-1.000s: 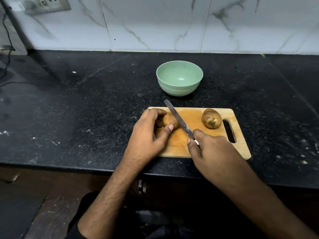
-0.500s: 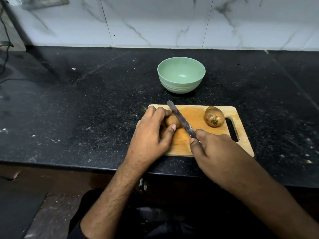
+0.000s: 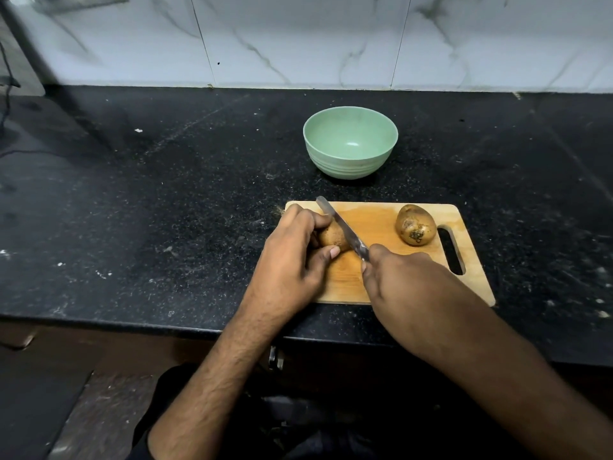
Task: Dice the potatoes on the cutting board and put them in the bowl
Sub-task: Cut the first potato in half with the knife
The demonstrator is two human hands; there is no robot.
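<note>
A wooden cutting board (image 3: pixel 471 260) lies near the counter's front edge. My left hand (image 3: pixel 292 260) grips a small brown potato (image 3: pixel 331 235) at the board's left end. My right hand (image 3: pixel 408 287) holds a knife (image 3: pixel 341 227), whose blade lies across the right side of that potato and points up-left. A second, whole potato (image 3: pixel 415 224) with dark spots rests on the board's right part, beside the handle slot. A pale green bowl (image 3: pixel 350 141) stands empty behind the board.
The black speckled counter (image 3: pixel 166 210) stretches far to the left and right. A white marble-tiled wall (image 3: pixel 331 38) runs behind it. A dark cable (image 3: pixel 8 88) hangs at the far left. The counter's front edge runs below the board.
The view has tilted, so everything sits a little higher in frame. The knife blade has settled lower against the held potato. My left hand keeps its grip; the other potato has not moved.
</note>
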